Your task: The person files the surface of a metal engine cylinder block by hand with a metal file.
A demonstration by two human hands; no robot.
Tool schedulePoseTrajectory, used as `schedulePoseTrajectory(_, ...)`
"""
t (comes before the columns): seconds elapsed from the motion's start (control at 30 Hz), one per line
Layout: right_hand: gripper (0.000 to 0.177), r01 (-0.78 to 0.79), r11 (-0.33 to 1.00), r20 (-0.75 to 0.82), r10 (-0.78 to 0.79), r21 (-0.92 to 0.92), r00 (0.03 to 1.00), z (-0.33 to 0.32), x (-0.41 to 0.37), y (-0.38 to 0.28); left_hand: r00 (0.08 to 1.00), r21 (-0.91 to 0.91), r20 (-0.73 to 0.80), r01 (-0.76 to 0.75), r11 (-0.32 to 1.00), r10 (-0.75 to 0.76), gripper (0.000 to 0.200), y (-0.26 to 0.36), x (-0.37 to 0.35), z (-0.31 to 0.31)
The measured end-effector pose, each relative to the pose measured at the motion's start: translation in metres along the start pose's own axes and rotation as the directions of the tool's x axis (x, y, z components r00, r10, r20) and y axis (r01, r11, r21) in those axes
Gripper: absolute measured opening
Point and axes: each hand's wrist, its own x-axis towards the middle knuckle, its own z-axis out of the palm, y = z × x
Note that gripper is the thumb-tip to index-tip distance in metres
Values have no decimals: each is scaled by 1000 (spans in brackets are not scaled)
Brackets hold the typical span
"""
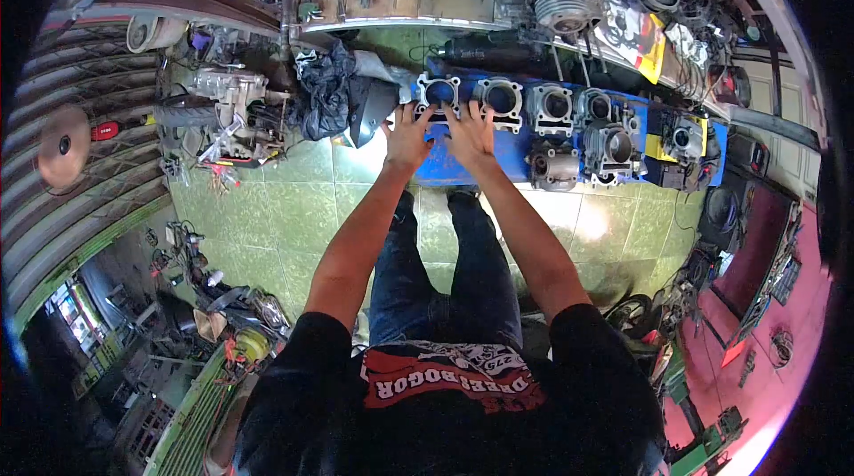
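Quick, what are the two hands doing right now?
Left hand: open, fingers at the leftmost metal cylinder.
Right hand: open, beside that cylinder; grip unclear.

a silvery metal cylinder block [439,95] is lying near the left end of a blue board [509,154], its round open bore facing upward and its lugs jutting outward, with another bored block [499,99] sitting just beside it.

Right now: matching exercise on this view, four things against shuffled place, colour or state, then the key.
1. leftmost cylinder block
2. plastic bag
3. T-shirt
4. floor tiles

A. green
B. at the fingers of left hand and right hand
C. black, with red and white print
D. crumpled, left of the blue surface

1-B, 2-D, 3-C, 4-A
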Motion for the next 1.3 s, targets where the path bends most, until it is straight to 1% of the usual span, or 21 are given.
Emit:
schedulePoseTrajectory(0.1, 75, 25, 999, -13, -26, -22, 1000, 14, 10, 5, 1000, 3, -6, 10, 1000, -10, 77, -8, 10, 18)
schedulePoseTrajectory(0.17, 68, 60, 998, -43, -61, -28, 997, 17, 13, 9, 1000, 3, -13, 10, 1000, -10, 75, -16, 17, 26)
schedulePoseTrajectory(0.33, 61, 69, 993, -116, -58, 99, 992, -6, 22, 15, 996, -104, 79, -31, 994, 39, 67, -23, 34, -3)
schedulePoseTrajectory(0.37, 64, 62, 991, -111, -49, 120, 993, -11, 23, 15, 997, -154, 58, -47, 987, 56, 70, -24, 33, -13)
schedulePoseTrajectory(0.43, 66, 55, 989, -113, -40, 138, 993, -21, 26, 17, 996, -148, 58, -61, 987, 70, 74, -25, 35, -27)
schedulePoseTrajectory(0.53, 66, 52, 977, -64, -39, 208, 997, -37, 34, 17, 994, -158, 67, -73, 985, 85, 83, -32, 44, -33)
schedulePoseTrajectory(0.6, 67, -33, 981, 80, 18, 193, 997, -43, 40, 16, 994, -232, 93, -35, 972, 58, 85, -35, 44, -35)
schedulePoseTrajectory(0.63, 66, -2, 977, 49, -8, 213, 999, -46, 41, 17, 994, -233, 93, -36, 972, 59, 85, -34, 44, -38)
schedulePoseTrajectory(0.7, 65, -19, 978, 88, 1, 206, 996, -54, 39, 15, 976, -194, 208, -22, 981, 64, 82, -31, 45, -49)
schedulePoseTrajectory(0.8, 63, -66, 976, 135, 39, 207, 990, -73, 34, 7, 965, -180, 244, -49, 982, 93, 75, -22, 45, -72)
schedulePoseTrajectory(0.83, 62, -101, 971, 148, 70, 217, 986, -80, 31, 4, 975, -170, 208, -49, 984, 84, 66, -17, 41, -77)
schedulePoseTrajectory(0.87, 62, -99, 972, 136, 71, 212, 988, -87, 28, 1, 976, -170, 196, -57, 984, 90, 66, -14, 37, -84)
schedulePoseTrajectory(0.93, 59, -8, 973, -70, 25, 232, 997, -101, 21, -5, 992, -175, 12, -123, 977, 127, 62, -6, 28, -100)
schedulePoseTrajectory(0.97, 53, 25, 971, -173, 17, 237, 985, -108, 16, -10, 994, -198, 2, -104, 975, 106, 55, -3, 24, -109)
schedulePoseTrajectory(1.0, 53, 29, 973, -190, 15, 229, 982, -118, 13, -14, 993, -195, -15, -115, 974, 115, 55, 3, 19, -121)
schedulePoseTrajectory(1.03, 51, 60, 979, -282, -3, 195, 959, -128, 11, -18, 986, -191, -106, -145, 971, 127, 52, 7, 14, -132)
schedulePoseTrajectory(1.1, 46, 111, 981, -434, -31, 160, 900, -153, 4, -27, 937, -174, -301, -236, 956, 176, 46, 14, 4, -154)
schedulePoseTrajectory(1.13, 46, 119, 982, -452, -38, 150, 891, -163, 3, -31, 929, -167, -321, -245, 955, 183, 46, 16, 0, -165)
schedulePoseTrajectory(1.2, 44, 166, 978, -625, -53, 125, 779, -182, 0, -39, 871, -101, -436, -299, 949, 228, 46, 20, -7, -187)
schedulePoseTrajectory(1.27, 44, 181, 978, -659, -67, 105, 749, -200, -2, -47, 842, -90, -480, -329, 940, 248, 45, 22, -12, -207)
schedulePoseTrajectory(1.3, 45, 184, 978, -690, -68, 95, 720, -211, -4, -52, 788, -46, -543, -372, 927, 289, 45, 22, -14, -218)
